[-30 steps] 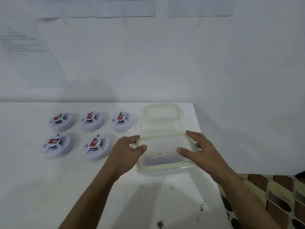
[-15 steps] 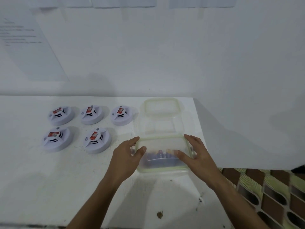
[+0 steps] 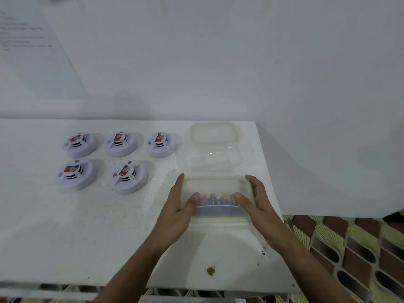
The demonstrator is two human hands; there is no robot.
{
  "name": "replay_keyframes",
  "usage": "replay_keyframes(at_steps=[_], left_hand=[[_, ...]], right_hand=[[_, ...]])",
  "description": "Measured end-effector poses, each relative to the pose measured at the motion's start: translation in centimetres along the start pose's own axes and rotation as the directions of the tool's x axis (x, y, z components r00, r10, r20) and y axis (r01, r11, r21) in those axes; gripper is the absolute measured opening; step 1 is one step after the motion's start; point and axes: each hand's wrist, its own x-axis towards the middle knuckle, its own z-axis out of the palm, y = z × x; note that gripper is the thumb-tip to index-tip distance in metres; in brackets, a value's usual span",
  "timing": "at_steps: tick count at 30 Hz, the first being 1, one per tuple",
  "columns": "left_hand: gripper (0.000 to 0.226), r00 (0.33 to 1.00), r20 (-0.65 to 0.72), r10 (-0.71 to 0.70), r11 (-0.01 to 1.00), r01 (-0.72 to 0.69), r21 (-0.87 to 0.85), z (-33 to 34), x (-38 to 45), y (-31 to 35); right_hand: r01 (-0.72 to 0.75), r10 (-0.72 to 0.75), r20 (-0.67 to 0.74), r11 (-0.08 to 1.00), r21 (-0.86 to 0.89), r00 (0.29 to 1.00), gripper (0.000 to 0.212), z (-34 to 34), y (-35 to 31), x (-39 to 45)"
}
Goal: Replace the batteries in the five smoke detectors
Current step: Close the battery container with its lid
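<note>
Left hand [image 3: 177,212] and right hand [image 3: 255,205] grip the lidded battery container [image 3: 215,199] between them, thumbs on top. Beyond it, an empty container [image 3: 215,147]; far left, five smoke detectors [image 3: 129,177]. Prying unevenly could spill batteries [image 3: 215,199].

A white table [image 3: 65,237] with a scuffed, speckled top and a brown stain [image 3: 211,270] near its near edge stands against a plain white wall [image 3: 218,62]. A sheet of paper [image 3: 32,51] with faint, unreadable lines of text hangs on the wall at far left. At right, the floor [image 3: 349,248] shows brown, yellow-green patterned tiles. Light is soft and even.
</note>
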Motion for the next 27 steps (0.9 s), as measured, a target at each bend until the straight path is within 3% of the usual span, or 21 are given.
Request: replay_keyframes(at_steps=[4,8,11,14,16,19,23,27], left_hand=[[0.067,1.0,0.014,0.005,1.0,-0.005,0.002,0.1,-0.8,-0.5],[0.07,0.998,0.061,-0.018,0.99,0.026,-0.141,-0.1,-0.8,-0.1],[0.089,0.995,0.103,-0.003,0.986,0.021,-0.167,-0.5,-0.7,-0.6],[0.107,0.983,0.182,0.028,0.984,0.005,-0.18,-0.9,-0.4,-1.2],[0.113,0.971,0.236,0.044,0.98,0.004,-0.199,-1.4,-0.3,-1.2],[0.126,0.946,0.313,0.081,0.995,-0.06,-0.077,-2.1,0.3,-0.7],[0.138,0.941,0.33,0.072,0.933,-0.181,0.312,-2.9,0.9,0.4],[0.137,0.892,0.431,0.138,0.814,-0.35,0.464,-3.5,2.1,1.4]], right_hand=[[-0.015,0.014,0.047,0.999,0.029,0.999,0.071,-0.1,0.1,-0.3],[-0.059,0.038,0.123,0.983,0.172,0.992,0.071,-0.4,0.6,0.0],[-0.079,0.03,0.141,0.933,0.352,0.99,0.069,-0.3,0.9,0.3],[-0.085,0.007,0.201,0.921,0.381,0.98,0.077,-0.4,1.0,0.4],[-0.077,-0.002,0.259,0.953,0.292,0.966,0.094,-0.8,1.1,0.3],[0.034,-0.011,0.325,0.997,-0.063,0.946,0.122,-1.7,0.7,0.4],[0.145,0.004,0.356,0.909,-0.39,0.934,0.133,-2.9,-0.5,1.5],[0.224,0.015,0.404,0.813,-0.538,0.915,0.142,-3.3,-1.4,2.8]])
